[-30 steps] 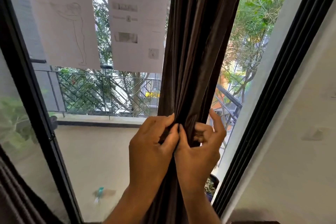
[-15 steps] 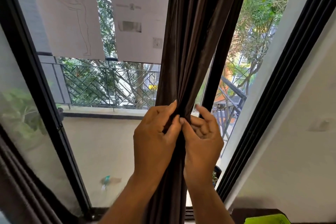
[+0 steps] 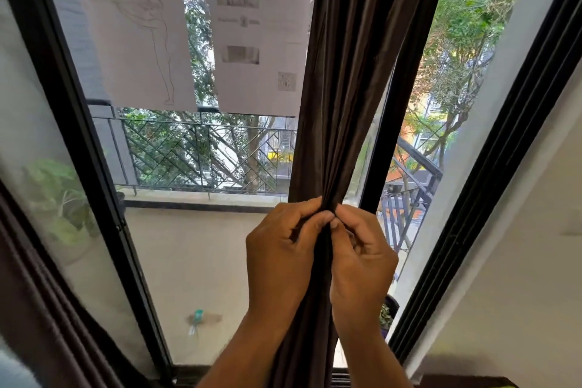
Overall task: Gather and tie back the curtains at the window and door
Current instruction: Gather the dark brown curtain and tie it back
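Note:
A dark brown curtain (image 3: 356,79) hangs in front of the glass door, bunched into a narrow bundle at hand height. My left hand (image 3: 280,258) grips the bundle from the left, fingers curled round the folds. From the right, my right hand (image 3: 362,261) pinches the same gathered fabric, its fingertips meeting those of the left hand at the front. Below the hands the curtain drops between my forearms. A tie is not visible; the hands hide the cinched spot.
Two paper sheets (image 3: 138,31) are stuck on the glass at the upper left. A black door frame (image 3: 78,142) runs down the left, another (image 3: 491,186) on the right beside a white wall (image 3: 529,277). A second brown curtain (image 3: 37,318) hangs at the lower left.
My right index finger, raised a second ago, has curled down onto the fabric. Both hands have closed tighter on the bundle, and the view has tilted slightly.

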